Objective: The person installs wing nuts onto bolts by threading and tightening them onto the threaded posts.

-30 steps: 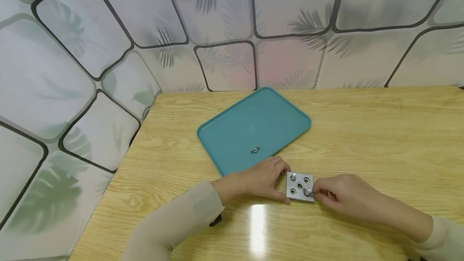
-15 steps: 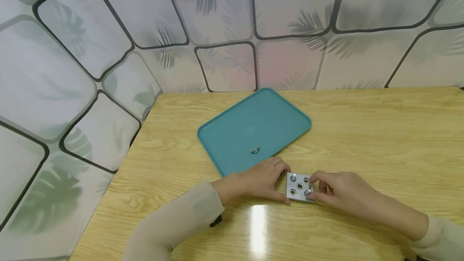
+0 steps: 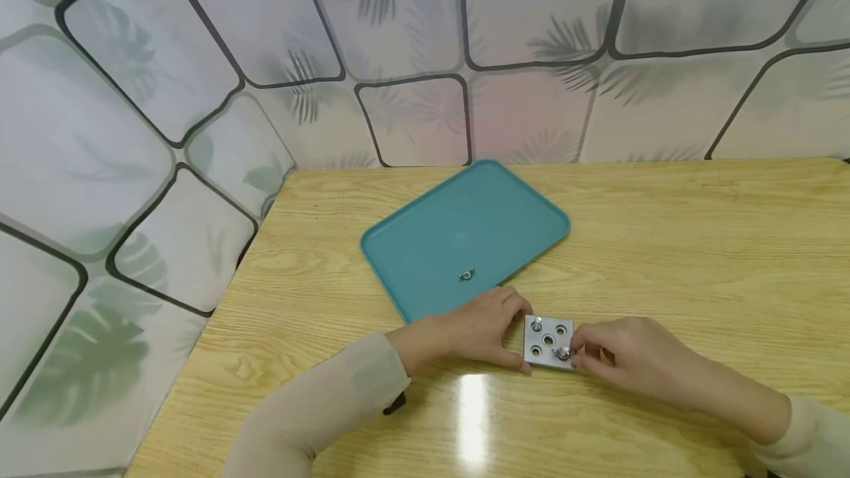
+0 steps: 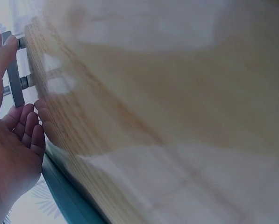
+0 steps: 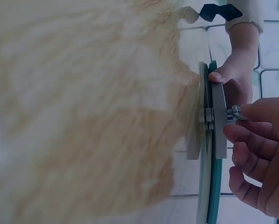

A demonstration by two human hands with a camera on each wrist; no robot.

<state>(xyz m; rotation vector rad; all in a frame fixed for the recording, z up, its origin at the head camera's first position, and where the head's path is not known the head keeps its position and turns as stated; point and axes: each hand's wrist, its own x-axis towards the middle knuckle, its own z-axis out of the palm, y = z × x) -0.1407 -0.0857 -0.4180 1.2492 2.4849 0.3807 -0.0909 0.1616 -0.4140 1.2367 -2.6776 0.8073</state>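
Metal plate (image 3: 550, 327) in the head view sits on the near part of the wooden table (image 3: 697, 257), just beyond a corner of the left hand (image 3: 474, 332), whose thumb and fingers span its left side and clamp it by two opposite edges, presumably so it cannot turn. That grip leaves the top face free, where the right hand (image 3: 640, 352) has thumb and forefinger brought together on a wing nut (image 3: 564, 353) at the near right corner. Diagonally across stands a bare bolt (image 3: 536, 324), the other holes showing no bolts. A loose wing nut (image 3: 467, 275) lies on the blue tray (image 3: 465, 220), near the plate, perhaps parked there for easy reach and against rolling off. From the left wrist, the plate appears edge-on, which reveals what the head view hides: bolt heads (image 4: 24, 82) beneath it, holding it up off the tabletop, with the left thumb on one edge and fingertips at the opposite one. From the right wrist, the wing nut appears side-on, on the threads and apart from the plate's face; the thumb touches it, the other right fingers lie loosely curled, and the forefinger's exact contact is hard to tell.
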